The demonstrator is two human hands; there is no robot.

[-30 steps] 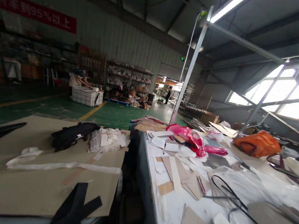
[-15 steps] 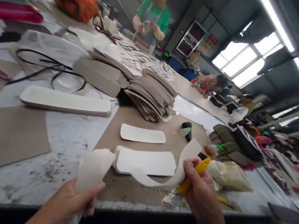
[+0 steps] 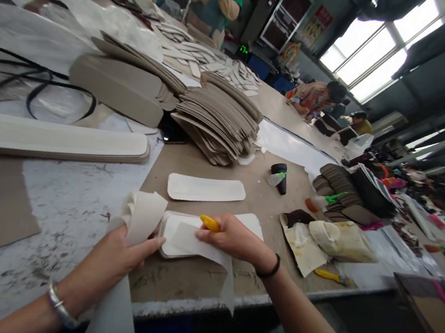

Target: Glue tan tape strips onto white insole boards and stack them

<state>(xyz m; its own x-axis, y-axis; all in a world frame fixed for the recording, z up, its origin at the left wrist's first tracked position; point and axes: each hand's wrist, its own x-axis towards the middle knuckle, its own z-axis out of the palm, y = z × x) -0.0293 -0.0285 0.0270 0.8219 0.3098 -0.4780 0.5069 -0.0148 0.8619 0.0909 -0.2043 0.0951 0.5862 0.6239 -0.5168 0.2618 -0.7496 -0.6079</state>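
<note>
My left hand (image 3: 111, 266) is closed around a bunch of whitish strips (image 3: 146, 211), whose ends fan out above the fist and hang below it. Over a low stack of white rounded pieces (image 3: 253, 225), my right hand (image 3: 233, 236) is closed on a yellow-handled tool (image 3: 209, 223); its working end is hidden. The same hand's fingers hold a thin white strip (image 3: 211, 252), which lies across the stack and droops past the table's front edge. Just behind the stack lies a single white rounded piece (image 3: 206, 189).
Grey-brown cut pieces (image 3: 216, 116) stand stacked behind. A long white-topped stack (image 3: 57, 139) lies at left. To the right are a small bottle with a green tip (image 3: 276, 179), a stained bag (image 3: 344, 240) and a yellow-handled brush (image 3: 329, 275). Co-workers stand beyond.
My right hand has moved left, from beside the stack to over it, bringing the tool and strip along. My left hand has shifted slightly up. The camera view has tipped down and closer.
</note>
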